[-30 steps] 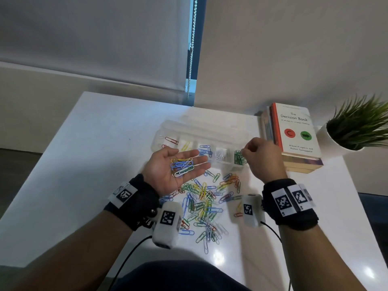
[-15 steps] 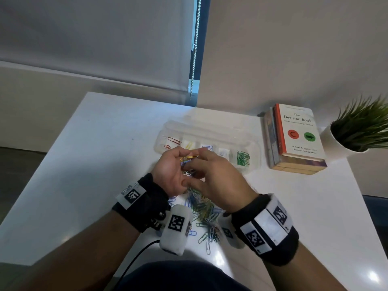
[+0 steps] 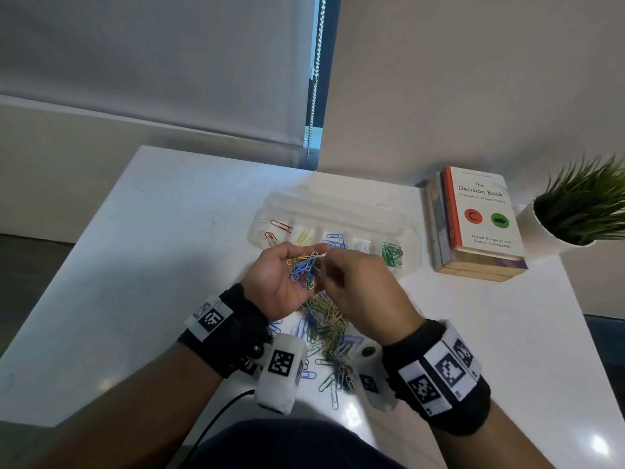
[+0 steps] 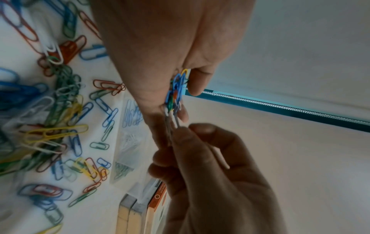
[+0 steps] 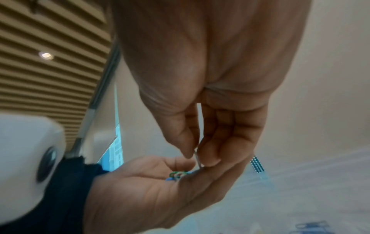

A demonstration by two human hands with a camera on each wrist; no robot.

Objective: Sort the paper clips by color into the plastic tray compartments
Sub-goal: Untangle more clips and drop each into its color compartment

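Your left hand [image 3: 277, 282] lies palm up above the table [image 3: 135, 265], fingers cupped around a small bunch of clips [image 3: 304, 270], mostly blue with some green, yellow and orange; too tangled to count. Your right hand [image 3: 362, 292] pinches one pale clip [image 5: 197, 158] between thumb and forefinger at the edge of that bunch. One plastic tray [image 3: 411, 238] sits just beyond your hands, with five filled compartments in a row: two red clips, a few yellow, several blue, a white cluster and a green heap. The unsorted pile [image 3: 328, 340] lies on the table beneath your wrists, uncountable. Two stacked books [image 3: 480, 218] and one potted plant [image 3: 581, 204] stand to the right.
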